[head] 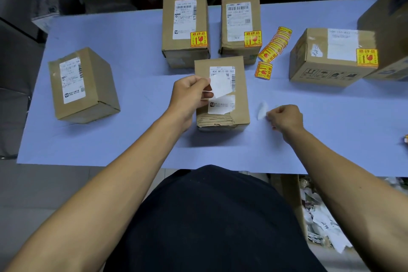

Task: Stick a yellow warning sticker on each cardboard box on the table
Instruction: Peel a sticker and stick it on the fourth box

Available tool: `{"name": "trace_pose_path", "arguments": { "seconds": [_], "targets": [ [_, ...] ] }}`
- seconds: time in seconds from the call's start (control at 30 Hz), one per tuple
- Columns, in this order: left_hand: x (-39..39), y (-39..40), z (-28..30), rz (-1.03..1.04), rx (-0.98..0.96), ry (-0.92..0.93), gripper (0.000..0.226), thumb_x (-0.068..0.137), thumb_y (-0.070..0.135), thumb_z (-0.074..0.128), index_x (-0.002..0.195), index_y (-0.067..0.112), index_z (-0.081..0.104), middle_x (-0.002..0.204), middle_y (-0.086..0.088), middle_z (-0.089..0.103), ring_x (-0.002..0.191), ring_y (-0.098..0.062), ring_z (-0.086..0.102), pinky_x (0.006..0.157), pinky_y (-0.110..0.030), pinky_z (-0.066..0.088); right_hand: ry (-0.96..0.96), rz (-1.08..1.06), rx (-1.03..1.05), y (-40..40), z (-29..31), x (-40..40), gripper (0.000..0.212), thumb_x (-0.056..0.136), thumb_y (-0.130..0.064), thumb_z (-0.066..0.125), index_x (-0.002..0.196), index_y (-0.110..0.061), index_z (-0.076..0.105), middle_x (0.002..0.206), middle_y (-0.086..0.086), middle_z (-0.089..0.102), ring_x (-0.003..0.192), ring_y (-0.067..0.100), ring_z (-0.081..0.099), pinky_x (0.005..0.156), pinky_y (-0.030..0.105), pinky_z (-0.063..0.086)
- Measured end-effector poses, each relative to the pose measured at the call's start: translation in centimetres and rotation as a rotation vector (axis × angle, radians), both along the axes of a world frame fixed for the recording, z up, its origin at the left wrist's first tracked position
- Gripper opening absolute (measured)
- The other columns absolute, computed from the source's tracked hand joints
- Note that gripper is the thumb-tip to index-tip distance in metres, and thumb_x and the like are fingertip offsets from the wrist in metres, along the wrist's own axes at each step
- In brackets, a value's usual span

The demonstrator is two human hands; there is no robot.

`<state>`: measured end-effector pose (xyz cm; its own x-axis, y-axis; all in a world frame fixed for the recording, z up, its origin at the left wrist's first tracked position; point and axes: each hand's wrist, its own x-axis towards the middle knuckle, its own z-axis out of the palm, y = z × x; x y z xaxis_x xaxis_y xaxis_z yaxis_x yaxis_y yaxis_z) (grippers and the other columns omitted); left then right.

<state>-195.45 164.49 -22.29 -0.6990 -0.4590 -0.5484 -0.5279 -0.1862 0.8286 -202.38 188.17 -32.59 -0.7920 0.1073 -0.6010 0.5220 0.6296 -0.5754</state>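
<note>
Several cardboard boxes stand on the blue table [132, 134]. Three of them carry a yellow warning sticker: one back box [170, 28], a second back box [257, 13] and the right box [309, 62]. The middle box [241, 104] and the left box [99, 86] show only white labels. My left hand [189, 93] pinches a white sheet [220, 87] over the middle box; its printed side is hidden. To the right of that box, my right hand [286, 117] pinches a small blurred white slip [262, 110] above the table. Loose yellow stickers [273, 44] lie fanned between the back and right boxes.
A big cardboard box [388, 17] stands at the table's far right corner. One small stack of stickers [263, 70] lies just right of the middle box. Bags and parcels fill the dark background. Paper scraps [320, 223] litter the floor at lower right.
</note>
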Motion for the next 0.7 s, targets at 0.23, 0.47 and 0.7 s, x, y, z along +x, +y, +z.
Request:
{"name": "trace_pose_path", "arguments": {
  "seconds": [0.23, 0.47, 0.7],
  "targets": [
    [-0.6, 0.6, -0.4, -0.021, -0.014, -0.051, 0.014, 0.095, 0.02, 0.06, 0.085, 0.016, 0.069, 0.08, -0.002, 0.067, 0.063, -0.011, 0.065, 0.065, -0.028, 0.055, 0.184, 0.15, 0.114, -1.1, 1.8, 0.1, 0.014, 0.084, -0.027, 0.067, 0.093, -0.02, 0.058, 0.092, -0.001, 0.065, 0.087, 0.023, 0.059, 0.073, 0.032, 0.047],
    [-1.8, 1.7, -0.8, 0.043, 0.079, -0.149, 0.013, 0.095, 0.019, 0.06, 0.084, 0.015, 0.066, 0.07, 0.001, 0.063, 0.058, -0.01, 0.062, 0.063, -0.028, 0.056, 0.663, 0.447, 0.011, -4.7, 6.1, 1.8, 0.007, 0.088, -0.023, 0.063, 0.089, -0.017, 0.06, 0.084, -0.007, 0.062, 0.075, 0.015, 0.054, 0.062, 0.031, 0.038],
    [-1.6, 1.9, -0.5, 0.148, 0.395, -0.161, 0.009, 0.095, 0.013, 0.057, 0.089, 0.011, 0.064, 0.07, -0.002, 0.061, 0.054, -0.014, 0.066, 0.064, -0.029, 0.058, 0.914, 0.765, 0.05, -6.5, 7.3, 3.0, 0.015, 0.087, -0.019, 0.067, 0.101, -0.011, 0.065, 0.103, 0.008, 0.062, 0.095, 0.031, 0.058, 0.055, 0.036, 0.046]
  ]
}}
